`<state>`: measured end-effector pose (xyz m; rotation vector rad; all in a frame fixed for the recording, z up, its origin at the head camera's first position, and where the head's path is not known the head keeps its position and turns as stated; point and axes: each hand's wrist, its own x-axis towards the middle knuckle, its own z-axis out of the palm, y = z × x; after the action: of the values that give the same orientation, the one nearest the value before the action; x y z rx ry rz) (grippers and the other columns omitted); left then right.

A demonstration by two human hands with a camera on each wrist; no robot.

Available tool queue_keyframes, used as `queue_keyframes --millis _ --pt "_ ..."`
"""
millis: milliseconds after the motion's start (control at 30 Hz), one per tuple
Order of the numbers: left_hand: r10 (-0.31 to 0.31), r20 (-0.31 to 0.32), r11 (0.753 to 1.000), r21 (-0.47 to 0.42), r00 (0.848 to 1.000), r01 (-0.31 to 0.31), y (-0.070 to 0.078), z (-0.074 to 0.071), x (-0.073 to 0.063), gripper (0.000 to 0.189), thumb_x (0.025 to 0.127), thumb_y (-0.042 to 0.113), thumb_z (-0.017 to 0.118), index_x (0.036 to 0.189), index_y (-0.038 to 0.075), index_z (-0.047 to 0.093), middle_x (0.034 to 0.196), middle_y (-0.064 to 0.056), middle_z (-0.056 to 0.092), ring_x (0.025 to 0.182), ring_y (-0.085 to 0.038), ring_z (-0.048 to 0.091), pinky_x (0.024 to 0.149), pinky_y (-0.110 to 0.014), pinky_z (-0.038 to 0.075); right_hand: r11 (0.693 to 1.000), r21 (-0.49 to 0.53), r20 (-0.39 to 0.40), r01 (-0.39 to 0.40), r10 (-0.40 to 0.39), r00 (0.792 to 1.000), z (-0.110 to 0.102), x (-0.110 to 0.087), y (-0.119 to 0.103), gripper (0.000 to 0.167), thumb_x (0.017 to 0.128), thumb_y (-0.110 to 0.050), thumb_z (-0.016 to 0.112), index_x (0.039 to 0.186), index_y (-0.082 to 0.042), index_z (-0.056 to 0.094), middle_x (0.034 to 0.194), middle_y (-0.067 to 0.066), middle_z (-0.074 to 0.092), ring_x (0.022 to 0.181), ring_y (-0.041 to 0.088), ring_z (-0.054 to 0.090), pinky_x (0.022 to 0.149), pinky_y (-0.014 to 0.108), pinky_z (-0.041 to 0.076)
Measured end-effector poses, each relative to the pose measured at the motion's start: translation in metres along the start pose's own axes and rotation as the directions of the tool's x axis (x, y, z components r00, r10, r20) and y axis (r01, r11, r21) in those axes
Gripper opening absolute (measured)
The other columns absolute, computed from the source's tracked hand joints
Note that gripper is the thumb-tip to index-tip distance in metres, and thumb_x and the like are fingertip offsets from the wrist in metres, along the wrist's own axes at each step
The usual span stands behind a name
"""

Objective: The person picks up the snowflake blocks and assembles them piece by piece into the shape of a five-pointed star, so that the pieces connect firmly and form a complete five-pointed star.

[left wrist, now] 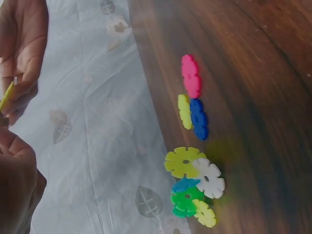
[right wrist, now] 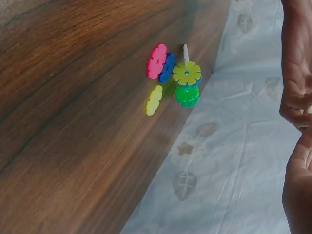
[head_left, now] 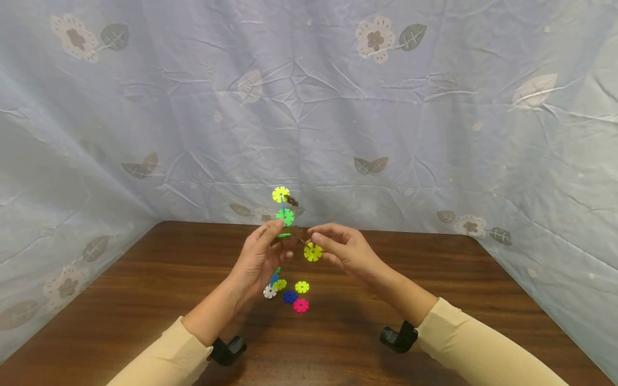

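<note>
My left hand (head_left: 260,256) grips a chain of slotted flower-shaped plastic discs, raised over the table. A yellow disc (head_left: 280,194) tops the chain, with a small brown disc (head_left: 292,201) at its side and a green disc (head_left: 285,217) lower down. Another brown disc (head_left: 298,234) reaches across toward my right hand (head_left: 348,251). The thumb and fingers of that hand pinch at a yellow disc (head_left: 313,252) beside the brown one. In the left wrist view this yellow disc (left wrist: 7,96) appears edge-on between the hands. Fingers hide part of the chain.
On the brown wooden table (head_left: 145,300), below the hands, lie a pink disc (head_left: 301,305), a dark blue disc (head_left: 290,296) and a yellow disc (head_left: 302,287). Next to them stands a joined cluster with a white disc (left wrist: 209,178) and a green disc (left wrist: 187,197). A patterned curtain (head_left: 309,118) surrounds the table's back and sides.
</note>
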<state>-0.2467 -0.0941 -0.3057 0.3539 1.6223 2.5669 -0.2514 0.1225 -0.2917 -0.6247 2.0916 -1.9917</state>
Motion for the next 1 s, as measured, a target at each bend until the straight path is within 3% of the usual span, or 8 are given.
queue_keyframes --millis 167,333,433,700,833,1000 --pt "-0.052 0.032 0.985 0.169 0.998 0.045 -0.006 0.002 -0.005 0.031 0.107 0.03 0.057 0.131 0.009 0.056 0.107 0.005 0.07 0.097 -0.014 0.067 0.079 -0.028 0.06 0.998 0.034 -0.03 0.046 -0.045 0.999 0.002 0.002 -0.001 0.038 0.107 -0.02 0.06 0.139 0.0 0.06 0.147 0.01 0.056 0.131 0.019 0.059 0.11 0.039 0.053" --pt "-0.064 0.078 0.96 0.276 0.995 0.04 -0.011 0.01 -0.006 0.045 0.108 0.027 0.059 0.146 0.006 0.048 0.131 -0.009 0.065 0.099 -0.014 0.074 0.087 -0.032 0.063 0.997 0.024 -0.031 0.074 -0.073 0.997 0.003 0.002 0.0 0.038 0.107 -0.017 0.06 0.14 0.002 0.057 0.146 0.013 0.058 0.138 0.024 0.057 0.117 0.05 0.048" --pt "-0.04 0.059 0.958 0.285 0.997 0.022 -0.013 0.013 -0.005 0.044 0.109 0.028 0.058 0.146 0.007 0.048 0.135 -0.014 0.064 0.099 -0.016 0.076 0.088 -0.033 0.064 0.996 0.005 -0.039 0.09 -0.09 0.995 0.005 0.003 0.001 0.039 0.107 -0.018 0.06 0.141 0.001 0.057 0.145 0.013 0.06 0.141 0.027 0.055 0.118 0.054 0.047" --pt "0.03 0.038 0.975 0.22 0.999 -0.038 -0.011 0.015 -0.005 0.037 0.11 0.027 0.055 0.143 0.01 0.052 0.112 0.007 0.07 0.101 -0.019 0.077 0.085 -0.034 0.065 0.976 -0.159 -0.052 0.151 -0.161 0.986 0.012 0.007 -0.001 0.032 0.107 -0.021 0.061 0.137 -0.009 0.064 0.141 0.016 0.066 0.124 0.025 0.066 0.098 0.049 0.059" --pt "0.041 0.061 0.979 0.197 0.997 -0.053 -0.01 0.014 -0.006 0.038 0.11 0.021 0.055 0.146 0.01 0.049 0.111 0.007 0.074 0.1 -0.019 0.078 0.085 -0.033 0.065 0.971 -0.169 -0.044 0.171 -0.181 0.983 0.012 0.009 0.001 0.031 0.106 -0.019 0.063 0.135 -0.008 0.065 0.133 0.02 0.069 0.116 0.023 0.069 0.096 0.049 0.061" --pt "0.033 0.027 0.981 0.191 0.999 -0.037 -0.01 0.013 -0.005 0.041 0.108 0.016 0.059 0.147 0.01 0.05 0.114 0.004 0.072 0.092 -0.014 0.077 0.079 -0.03 0.064 0.958 -0.197 -0.013 0.211 -0.217 0.976 0.012 0.009 0.002 0.031 0.105 -0.017 0.065 0.135 -0.009 0.067 0.131 0.018 0.07 0.114 0.024 0.071 0.093 0.044 0.063"
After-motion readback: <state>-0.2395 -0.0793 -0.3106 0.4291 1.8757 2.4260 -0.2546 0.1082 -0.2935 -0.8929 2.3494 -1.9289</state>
